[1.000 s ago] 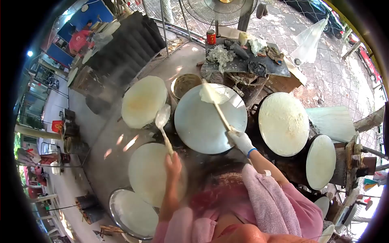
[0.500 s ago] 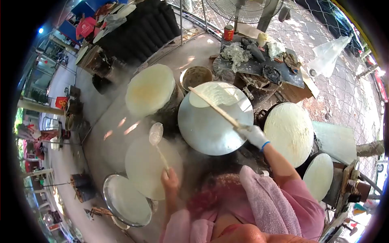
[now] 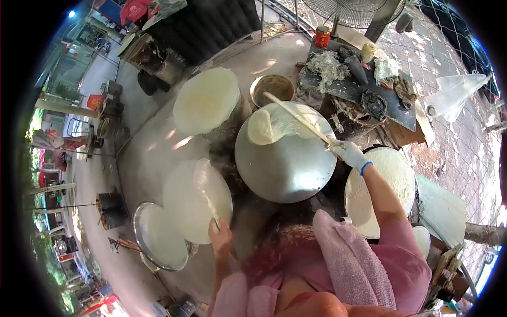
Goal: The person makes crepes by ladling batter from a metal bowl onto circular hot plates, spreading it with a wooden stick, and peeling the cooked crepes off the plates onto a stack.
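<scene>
Both hands are wrapped snugly round a handle. White-gloved right hand (image 3: 349, 154) has its fingers closed on the near end of a long pale wooden stick (image 3: 296, 116), and the bare left hand (image 3: 221, 235) is curled tight round the grip of a pale-handled ladle (image 3: 209, 199).

Everything centres on the big round silvery metal griddle (image 3: 282, 169). Soft cream-coloured batter (image 3: 259, 128) sits on its far part: a thicker lump at the far left, thinning to a streaky film along the far edge toward the right. Stick runs slantwise over that film, its tip poking past the griddle's far rim toward a brass-rimmed round pot (image 3: 257, 89). Can't tell if the wood actually presses on the batter.

Ladle's off to the left of the griddle, its bowl blurry over a flat round whitish disc (image 3: 179, 195); can't say if they touch. Another round cream disc (image 3: 208, 98) is farther out on that side, and a flat pan coated in something creamy (image 3: 377, 193) sits right of the griddle.

My read: this is the spreading step, roughly partway, as the near half is bare metal. Next move probably calls for a light, level sweep with the stick, drawing the lump across evenly without tearing the film.
</scene>
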